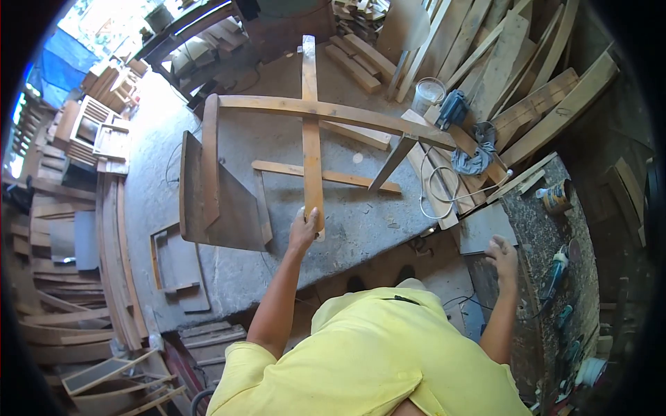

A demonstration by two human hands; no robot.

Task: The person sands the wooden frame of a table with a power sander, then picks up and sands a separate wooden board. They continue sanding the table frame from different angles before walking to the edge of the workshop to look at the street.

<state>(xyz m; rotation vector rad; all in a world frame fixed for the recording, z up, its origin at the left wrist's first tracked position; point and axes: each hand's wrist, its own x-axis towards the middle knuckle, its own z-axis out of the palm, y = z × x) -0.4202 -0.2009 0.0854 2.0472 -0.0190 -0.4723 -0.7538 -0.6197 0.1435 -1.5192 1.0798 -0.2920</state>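
My left hand (302, 227) is closed around the near end of a long wooden slat (313, 149). The slat lies across the curved rail (270, 105) of a partly assembled wooden frame, its far end wrapped in something pale. At the frame's left stands a flat wooden panel (232, 204) with an upright post (211, 163). Beneath the slat, a lower wooden strip (347, 178) runs crosswise. Off to the right, my right hand (502, 256) is raised beside the dark, stained workbench (538, 232), fingers slightly bent and apart, holding nothing.
A blue power tool (453, 109) and a white cable (431, 187) lie among boards at the right. The workbench carries a tin (555, 197) and a teal tool (555, 270). A small wooden frame (166, 260) lies on the left of the concrete platform (236, 277). Timber stacks line both sides.
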